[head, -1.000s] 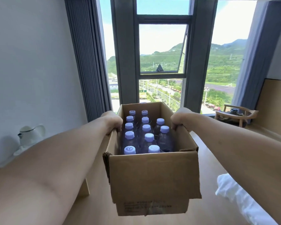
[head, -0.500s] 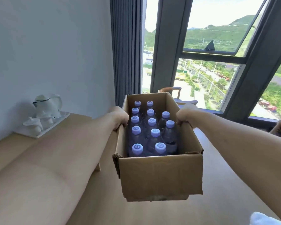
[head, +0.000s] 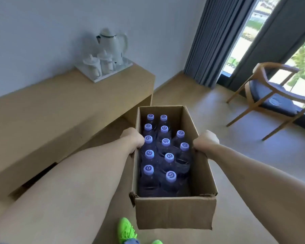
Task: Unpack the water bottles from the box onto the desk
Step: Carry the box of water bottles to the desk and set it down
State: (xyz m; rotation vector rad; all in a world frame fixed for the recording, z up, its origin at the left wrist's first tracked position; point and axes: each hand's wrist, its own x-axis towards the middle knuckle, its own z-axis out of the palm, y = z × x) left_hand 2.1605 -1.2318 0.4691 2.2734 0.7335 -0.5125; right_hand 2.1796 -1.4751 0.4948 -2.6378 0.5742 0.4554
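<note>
You hold the cardboard box (head: 174,212) off the floor (head: 253,155), one hand on each long wall. Your left hand (head: 133,139) is clamped over the left wall's top edge, fingers curled inside against the caps. Your right hand (head: 205,140) is clamped over the right wall's top edge at about the same point along its length.

The box's long axis runs straight away from you, near end wall toward your body, far end wall toward the desk's (head: 60,110) right end. Top is open, mouth up, roughly level.

Between your two grips and on either side of them along the axis, the water bottles (head: 165,143) stand upright, purple caps up. Twelve caps visible: five down the left-hand row, five down the middle, two by your right hand. The rest of the right-hand row shows no caps.

The desk lies to the left of your left grip, well apart from the box. On its far end sits a white tray (head: 104,74) with a kettle (head: 113,44) and cups. Beyond your right grip stands a wooden chair (head: 271,92). Below the box's near end, a green shoe (head: 126,229).
</note>
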